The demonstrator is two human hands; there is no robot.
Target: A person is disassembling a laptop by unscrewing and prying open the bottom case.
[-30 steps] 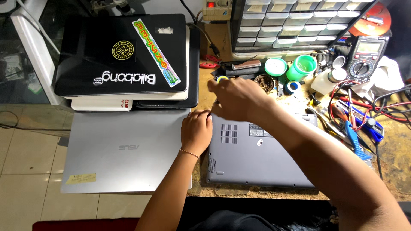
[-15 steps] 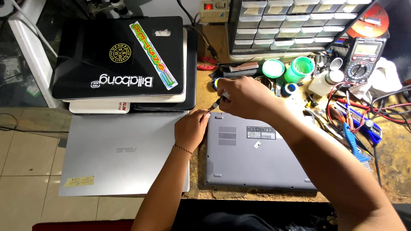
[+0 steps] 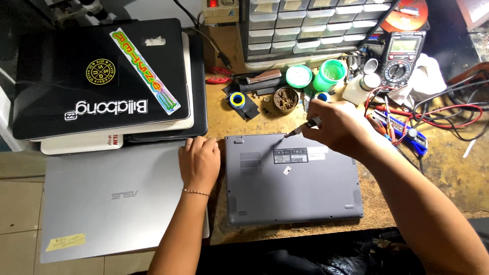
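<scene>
Right hand (image 3: 338, 125), fingers clamped on a small screwdriver (image 3: 301, 128), tip at the upper edge of the grey laptop (image 3: 293, 178), bottom-up at frame centre on the tabletop (image 3: 438, 168). Left hand (image 3: 199, 162) lies flat, fingers together, beside it on the silver laptop (image 3: 112, 198).

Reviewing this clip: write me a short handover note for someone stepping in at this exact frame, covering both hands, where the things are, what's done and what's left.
Right hand: holds a small screwdriver, tip down on the upturned grey laptop near its back edge.
Left hand: flat, palm down, beside that laptop's left edge, resting partly on the silver laptop.
Things: grey laptop lies base up on the wooden bench; a stack of laptops sits behind the silver one; multimeter and green tubs stand at the back.
Done: laptop flipped, driver placed.
Left: base cover is still on; whether any screws are out cannot be told.
</scene>
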